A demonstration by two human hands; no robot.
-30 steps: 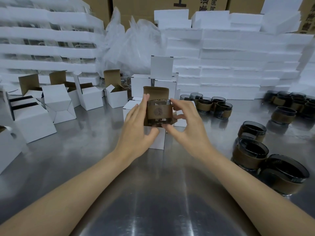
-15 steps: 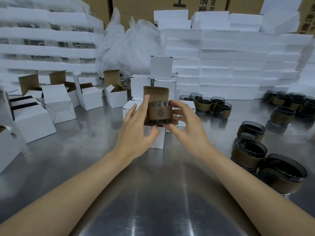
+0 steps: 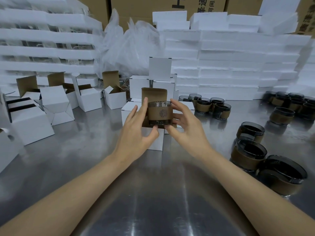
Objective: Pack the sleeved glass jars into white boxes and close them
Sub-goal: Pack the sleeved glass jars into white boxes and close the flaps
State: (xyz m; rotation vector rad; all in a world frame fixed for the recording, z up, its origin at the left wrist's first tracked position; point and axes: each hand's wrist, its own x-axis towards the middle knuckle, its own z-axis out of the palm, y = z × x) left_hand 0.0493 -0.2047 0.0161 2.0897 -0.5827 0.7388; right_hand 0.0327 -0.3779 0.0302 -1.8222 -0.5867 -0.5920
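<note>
Both the left hand (image 3: 136, 133) and the right hand (image 3: 185, 128) grasp a brown-sleeved glass jar (image 3: 159, 113) just above an open white box (image 3: 153, 133) near the middle of the steel bench (image 3: 153, 193).

Place: packing workshop or warehouse.
Evidence: steel tabletop (image 3: 153, 201); stacked white foam trays (image 3: 238, 65); printed cardboard cartons (image 3: 196, 4); many open white boxes (image 3: 88, 99); sleeved jars (image 3: 248, 154) in batches.

Reflective steel table (image 3: 153, 210), white foam slabs (image 3: 230, 65) stacked behind, cardboard cartons (image 3: 144, 7)
</note>
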